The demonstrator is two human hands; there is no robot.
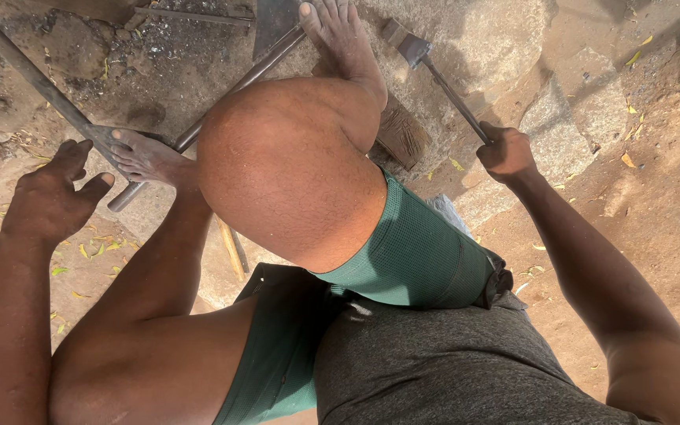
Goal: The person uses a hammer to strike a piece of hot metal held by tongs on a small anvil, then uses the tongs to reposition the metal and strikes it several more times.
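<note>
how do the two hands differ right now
The right hand is clenched in a fist around the hammer handle; the left hand is open, fingers curled, holding nothing. The right reaches out over stone, the left hovers beside a metal bar. Both are bare.

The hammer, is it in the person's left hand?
No, the hammer is gripped by the right hand at its thin metal handle, while the left hand is open and holds nothing.
</note>
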